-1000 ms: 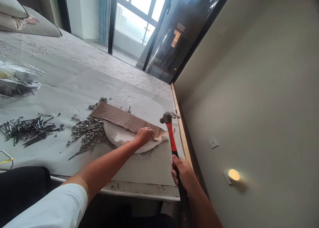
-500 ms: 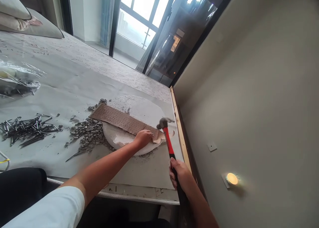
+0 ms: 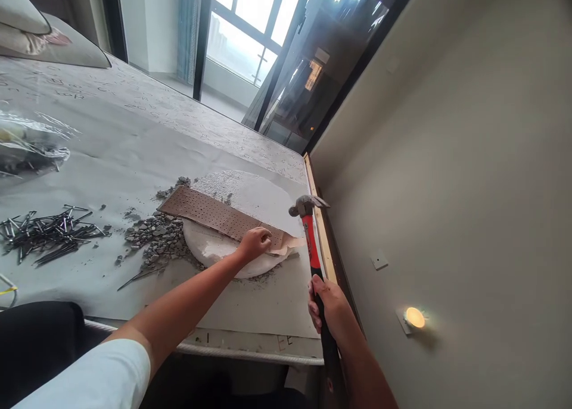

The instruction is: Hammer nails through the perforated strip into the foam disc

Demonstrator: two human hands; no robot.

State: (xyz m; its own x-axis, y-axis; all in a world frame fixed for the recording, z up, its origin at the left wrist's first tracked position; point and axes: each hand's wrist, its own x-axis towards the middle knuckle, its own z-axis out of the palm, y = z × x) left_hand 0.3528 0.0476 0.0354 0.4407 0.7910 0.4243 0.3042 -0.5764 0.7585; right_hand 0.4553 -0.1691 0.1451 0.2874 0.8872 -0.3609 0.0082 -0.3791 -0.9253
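My right hand (image 3: 331, 306) is wrapped round the black grip of a claw hammer (image 3: 311, 242) with a red neck. Its steel head is raised above the sheet, near the wall side. My left hand (image 3: 254, 243) rests at the right part of a brown board (image 3: 210, 212) dotted with rows of holes. Those fingers are curled in a pinch, and whatever is between them is too small to make out. Under the board lies a round white slab (image 3: 263, 190). Torn brown paper (image 3: 288, 243) sticks out at the board's right end.
Grey rubble (image 3: 156, 239) is heaped left of the slab, with a pile of nails (image 3: 49, 233) farther left. A clear plastic bag (image 3: 33, 144) lies behind the nails. A wooden strip (image 3: 322, 230) and the wall (image 3: 447, 189) bound the right side.
My right hand has lifted the hammer a little up and to the right, away from the board. The left hand stays at the board, nearly unmoved.
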